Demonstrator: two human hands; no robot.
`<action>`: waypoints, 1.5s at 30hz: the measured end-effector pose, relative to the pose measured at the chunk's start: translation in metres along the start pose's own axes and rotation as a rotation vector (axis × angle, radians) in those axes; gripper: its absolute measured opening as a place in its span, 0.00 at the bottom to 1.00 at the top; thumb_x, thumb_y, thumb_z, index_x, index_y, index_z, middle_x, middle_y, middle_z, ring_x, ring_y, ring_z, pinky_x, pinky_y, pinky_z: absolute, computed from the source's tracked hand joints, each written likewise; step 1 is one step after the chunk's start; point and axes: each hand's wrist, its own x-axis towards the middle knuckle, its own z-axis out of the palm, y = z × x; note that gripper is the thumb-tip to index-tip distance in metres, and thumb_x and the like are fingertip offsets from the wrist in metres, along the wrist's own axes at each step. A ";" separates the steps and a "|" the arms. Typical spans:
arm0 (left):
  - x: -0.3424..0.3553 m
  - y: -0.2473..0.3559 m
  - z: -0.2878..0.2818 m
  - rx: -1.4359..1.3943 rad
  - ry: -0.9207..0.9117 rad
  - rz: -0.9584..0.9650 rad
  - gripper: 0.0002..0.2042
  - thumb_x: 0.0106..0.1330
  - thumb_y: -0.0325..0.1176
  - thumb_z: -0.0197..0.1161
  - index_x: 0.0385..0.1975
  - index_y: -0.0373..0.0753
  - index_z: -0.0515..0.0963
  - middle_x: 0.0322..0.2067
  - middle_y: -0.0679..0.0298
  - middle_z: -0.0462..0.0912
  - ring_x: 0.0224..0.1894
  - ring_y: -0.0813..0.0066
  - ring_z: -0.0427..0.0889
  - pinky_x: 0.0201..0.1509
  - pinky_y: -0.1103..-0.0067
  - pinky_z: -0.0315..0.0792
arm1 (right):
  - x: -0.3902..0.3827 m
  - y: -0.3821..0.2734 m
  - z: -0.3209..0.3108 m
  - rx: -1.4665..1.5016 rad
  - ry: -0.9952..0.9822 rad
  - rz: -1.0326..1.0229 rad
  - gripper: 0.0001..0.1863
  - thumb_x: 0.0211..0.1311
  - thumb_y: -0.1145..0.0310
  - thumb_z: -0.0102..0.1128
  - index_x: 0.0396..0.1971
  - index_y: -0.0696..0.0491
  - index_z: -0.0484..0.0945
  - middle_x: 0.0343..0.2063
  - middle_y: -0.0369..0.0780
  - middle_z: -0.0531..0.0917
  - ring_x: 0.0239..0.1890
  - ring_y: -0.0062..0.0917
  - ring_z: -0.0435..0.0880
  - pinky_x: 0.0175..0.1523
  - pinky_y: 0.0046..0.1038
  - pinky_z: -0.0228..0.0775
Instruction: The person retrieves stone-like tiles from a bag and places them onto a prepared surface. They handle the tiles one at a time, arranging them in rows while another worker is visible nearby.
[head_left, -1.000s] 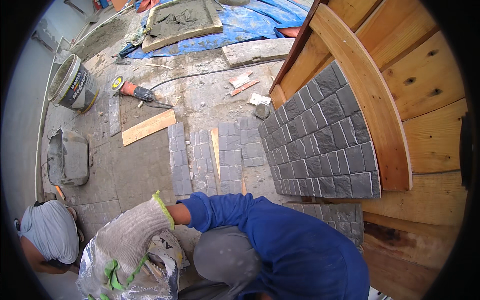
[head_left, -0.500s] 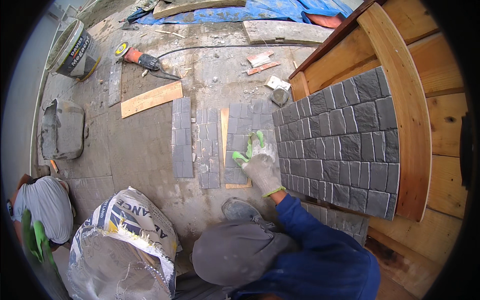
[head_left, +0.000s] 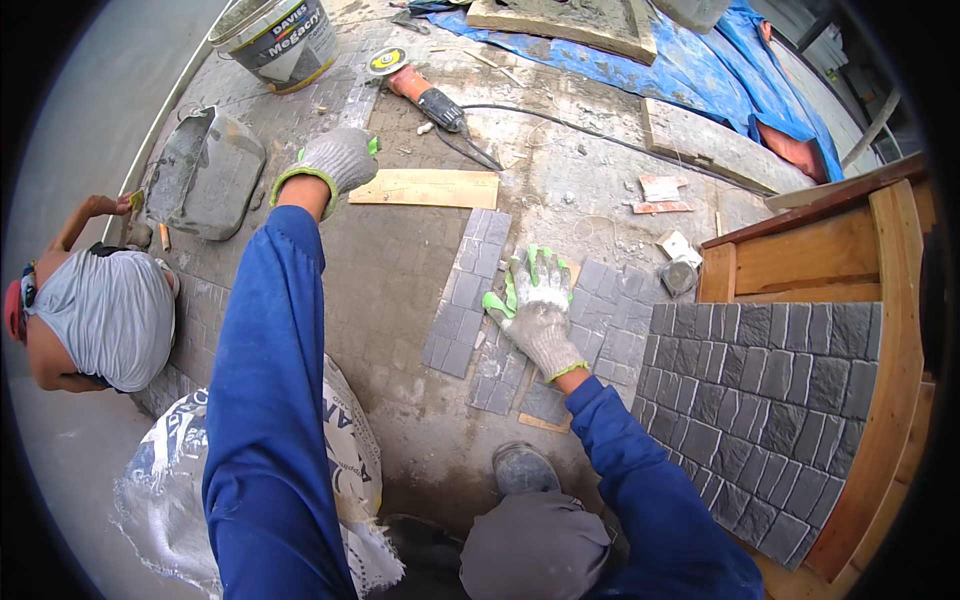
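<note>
My left hand (head_left: 335,165), in a grey knit glove with green on it, is stretched far forward at the left end of a flat wooden board (head_left: 425,188). Its fingers are mostly hidden under the back of the hand, so I cannot tell whether it grips the board. My right hand (head_left: 540,315), gloved the same way, lies palm down with fingers apart over the grey stone-patterned tile strips. One narrow tile strip (head_left: 468,290) lies left of it, another tile strip (head_left: 497,375) shows partly below it, and wider tiles (head_left: 615,310) lie on its right.
An angle grinder (head_left: 425,100) with its cord lies beyond the board. A bucket (head_left: 280,45), a cut-open container (head_left: 215,175) and an open sack (head_left: 350,450) stand leftward. Another person (head_left: 105,320) crouches far left. A large patterned panel (head_left: 760,400) leans against wooden boarding at right.
My view has turned left. My left hand has come up from the lower left to the board's end. The right hand stays on the tiles, its fingers now more spread.
</note>
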 end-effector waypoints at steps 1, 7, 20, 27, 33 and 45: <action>0.006 -0.008 0.020 -0.036 -0.029 -0.004 0.22 0.61 0.46 0.62 0.48 0.37 0.83 0.44 0.43 0.86 0.46 0.44 0.86 0.50 0.58 0.78 | 0.006 -0.007 0.006 0.000 -0.063 0.014 0.45 0.64 0.34 0.55 0.69 0.55 0.68 0.73 0.53 0.60 0.77 0.50 0.53 0.79 0.54 0.35; 0.046 -0.051 0.115 -0.212 0.013 -0.237 0.34 0.64 0.61 0.61 0.55 0.34 0.80 0.50 0.42 0.84 0.51 0.44 0.85 0.55 0.58 0.78 | 0.011 -0.024 0.028 0.002 0.005 0.065 0.49 0.58 0.34 0.63 0.69 0.57 0.66 0.72 0.57 0.60 0.76 0.54 0.53 0.79 0.56 0.34; 0.117 -0.064 0.158 -0.414 0.106 -0.524 0.38 0.56 0.62 0.69 0.57 0.34 0.79 0.56 0.45 0.82 0.58 0.47 0.82 0.61 0.59 0.75 | 0.011 -0.024 0.027 0.051 -0.005 0.068 0.49 0.55 0.37 0.67 0.66 0.59 0.69 0.69 0.60 0.64 0.75 0.56 0.55 0.77 0.60 0.37; 0.097 -0.091 0.154 -0.366 0.020 -0.419 0.33 0.51 0.61 0.75 0.45 0.35 0.85 0.43 0.50 0.87 0.44 0.51 0.88 0.48 0.62 0.80 | 0.017 -0.022 0.022 0.060 -0.074 0.079 0.49 0.57 0.34 0.63 0.67 0.58 0.68 0.71 0.59 0.61 0.76 0.55 0.52 0.78 0.59 0.33; 0.039 -0.135 0.163 -1.168 -0.204 -0.398 0.19 0.63 0.52 0.73 0.35 0.41 0.83 0.25 0.71 0.78 0.23 0.82 0.75 0.27 0.80 0.72 | 0.017 -0.023 0.019 0.054 -0.074 0.078 0.49 0.56 0.36 0.67 0.67 0.59 0.68 0.72 0.58 0.60 0.75 0.56 0.54 0.79 0.57 0.35; -0.062 -0.214 0.113 -1.087 -0.339 -0.081 0.18 0.67 0.46 0.71 0.47 0.38 0.85 0.33 0.73 0.85 0.31 0.84 0.79 0.35 0.83 0.72 | 0.017 -0.023 0.017 0.063 -0.097 0.103 0.48 0.55 0.37 0.68 0.68 0.56 0.68 0.71 0.59 0.62 0.75 0.56 0.56 0.78 0.57 0.37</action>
